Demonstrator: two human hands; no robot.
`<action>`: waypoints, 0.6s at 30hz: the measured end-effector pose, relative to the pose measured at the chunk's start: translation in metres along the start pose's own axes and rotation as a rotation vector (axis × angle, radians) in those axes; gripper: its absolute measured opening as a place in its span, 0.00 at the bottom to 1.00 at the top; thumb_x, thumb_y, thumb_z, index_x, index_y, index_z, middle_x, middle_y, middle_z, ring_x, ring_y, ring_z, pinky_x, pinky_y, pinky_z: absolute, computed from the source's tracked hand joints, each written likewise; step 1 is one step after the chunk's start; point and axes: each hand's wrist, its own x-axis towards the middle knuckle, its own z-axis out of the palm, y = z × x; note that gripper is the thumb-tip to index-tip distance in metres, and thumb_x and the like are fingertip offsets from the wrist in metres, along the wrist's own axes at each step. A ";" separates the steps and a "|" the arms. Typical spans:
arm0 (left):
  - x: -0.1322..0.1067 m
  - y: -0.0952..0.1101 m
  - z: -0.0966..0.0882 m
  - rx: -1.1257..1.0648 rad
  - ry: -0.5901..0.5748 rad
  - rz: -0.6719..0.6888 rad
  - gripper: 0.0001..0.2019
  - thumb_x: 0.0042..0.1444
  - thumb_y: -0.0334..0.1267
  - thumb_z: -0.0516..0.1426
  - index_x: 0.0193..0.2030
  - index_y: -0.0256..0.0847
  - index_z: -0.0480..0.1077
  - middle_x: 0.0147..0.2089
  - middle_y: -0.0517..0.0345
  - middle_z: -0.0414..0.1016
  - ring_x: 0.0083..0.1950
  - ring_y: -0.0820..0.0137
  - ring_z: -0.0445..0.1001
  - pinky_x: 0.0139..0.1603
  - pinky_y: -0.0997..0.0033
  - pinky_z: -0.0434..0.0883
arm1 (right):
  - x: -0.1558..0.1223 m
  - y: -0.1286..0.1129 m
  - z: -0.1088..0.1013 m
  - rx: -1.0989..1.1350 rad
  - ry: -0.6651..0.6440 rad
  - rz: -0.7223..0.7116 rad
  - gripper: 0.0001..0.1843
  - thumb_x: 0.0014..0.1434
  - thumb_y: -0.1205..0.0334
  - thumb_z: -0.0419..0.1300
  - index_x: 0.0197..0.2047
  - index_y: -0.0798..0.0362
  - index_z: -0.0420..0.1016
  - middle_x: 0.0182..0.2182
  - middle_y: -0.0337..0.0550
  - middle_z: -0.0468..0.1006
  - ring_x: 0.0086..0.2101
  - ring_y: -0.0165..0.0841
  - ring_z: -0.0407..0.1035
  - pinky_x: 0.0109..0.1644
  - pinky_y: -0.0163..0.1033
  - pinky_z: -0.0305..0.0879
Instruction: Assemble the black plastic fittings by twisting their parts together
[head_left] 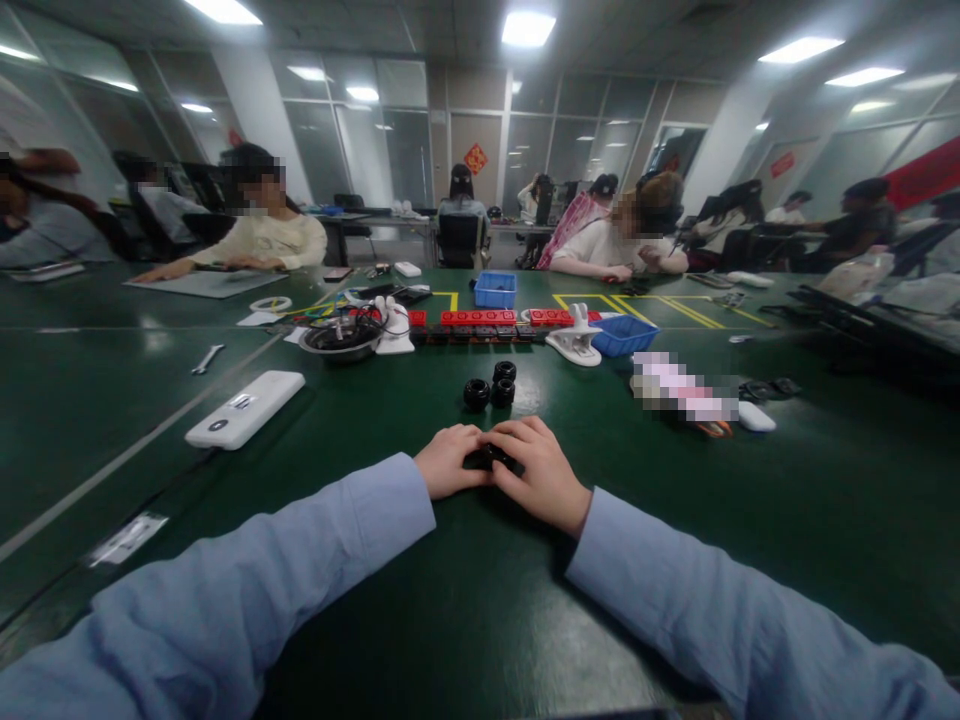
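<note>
On the green table (450,620), my left hand (452,462) and my right hand (538,472) meet around a small dark black piece (495,457). Fingers of both hands curl over it, so most of its shape is hidden. Its colour matches the small black tyres just beyond my fingertips. One tyre (476,394) lies to the left; to its right another tyre (503,391) sits in front of a third tyre (505,370).
Farther back are a metal bowl (341,350) with cables, white clips (576,340), a red and black strip (478,318) and blue bins (495,290). A white power bank (246,408) and wrench (208,360) lie left. People sit at tables beyond.
</note>
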 end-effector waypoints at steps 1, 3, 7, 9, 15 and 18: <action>0.000 0.000 0.000 0.005 -0.003 -0.002 0.19 0.52 0.48 0.58 0.44 0.35 0.69 0.43 0.50 0.70 0.45 0.62 0.67 0.49 0.61 0.64 | 0.000 -0.001 0.000 0.005 -0.006 -0.006 0.17 0.53 0.67 0.55 0.46 0.53 0.74 0.43 0.44 0.73 0.40 0.37 0.60 0.46 0.44 0.60; 0.000 0.000 0.000 0.015 -0.006 -0.003 0.19 0.52 0.49 0.58 0.43 0.35 0.69 0.43 0.51 0.69 0.45 0.62 0.67 0.48 0.61 0.64 | 0.000 -0.001 -0.001 0.015 -0.011 -0.024 0.18 0.52 0.69 0.54 0.46 0.53 0.74 0.44 0.43 0.74 0.40 0.36 0.60 0.46 0.44 0.60; 0.000 0.000 0.001 0.022 0.010 0.005 0.19 0.52 0.51 0.57 0.44 0.39 0.69 0.43 0.52 0.69 0.45 0.62 0.67 0.47 0.61 0.64 | 0.000 -0.001 -0.001 0.011 -0.002 -0.064 0.21 0.50 0.73 0.51 0.46 0.52 0.74 0.45 0.39 0.74 0.37 0.35 0.60 0.45 0.43 0.59; 0.000 0.001 0.000 0.027 0.007 -0.001 0.19 0.52 0.52 0.57 0.42 0.39 0.70 0.42 0.53 0.69 0.45 0.62 0.67 0.47 0.61 0.64 | -0.001 0.001 0.001 -0.008 0.004 -0.077 0.20 0.51 0.74 0.50 0.43 0.51 0.76 0.45 0.39 0.75 0.36 0.34 0.60 0.43 0.42 0.58; 0.000 0.003 -0.003 0.005 -0.019 -0.010 0.18 0.51 0.53 0.58 0.40 0.41 0.71 0.41 0.56 0.69 0.44 0.64 0.66 0.45 0.64 0.63 | -0.003 0.007 0.005 -0.042 0.059 -0.088 0.17 0.53 0.77 0.50 0.30 0.50 0.78 0.37 0.39 0.78 0.34 0.34 0.59 0.38 0.40 0.55; 0.000 0.002 -0.002 0.005 -0.018 -0.015 0.18 0.51 0.53 0.58 0.40 0.41 0.71 0.41 0.56 0.69 0.44 0.64 0.66 0.44 0.64 0.63 | -0.002 0.006 0.006 -0.034 0.073 -0.091 0.18 0.53 0.77 0.50 0.24 0.50 0.77 0.33 0.39 0.78 0.33 0.33 0.58 0.37 0.40 0.54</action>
